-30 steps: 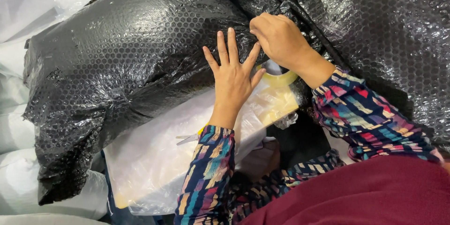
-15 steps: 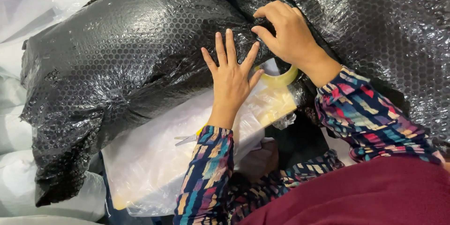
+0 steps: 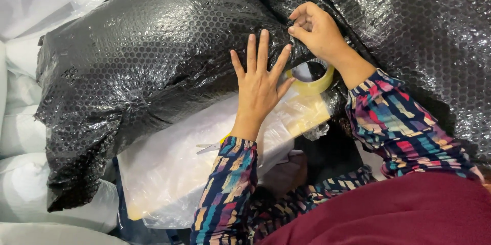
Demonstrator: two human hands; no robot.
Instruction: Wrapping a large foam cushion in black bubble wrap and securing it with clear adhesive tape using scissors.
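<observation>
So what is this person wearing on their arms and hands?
Both arms are covered by long sleeves in a busy patchwork print of short blue, pink, red, yellow and dark stripes, reaching to the wrists. The left hand and right hand are bare: no gloves, and I can make out no rings or watch. A plain maroon garment shows below.

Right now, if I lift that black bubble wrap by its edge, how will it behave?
The black bubble wrap would probably sag and fold: it already lies creased. It looks light for its bulk, being all air cells. Its glossy surface may slip, so pinch it as the right hand does.
</observation>
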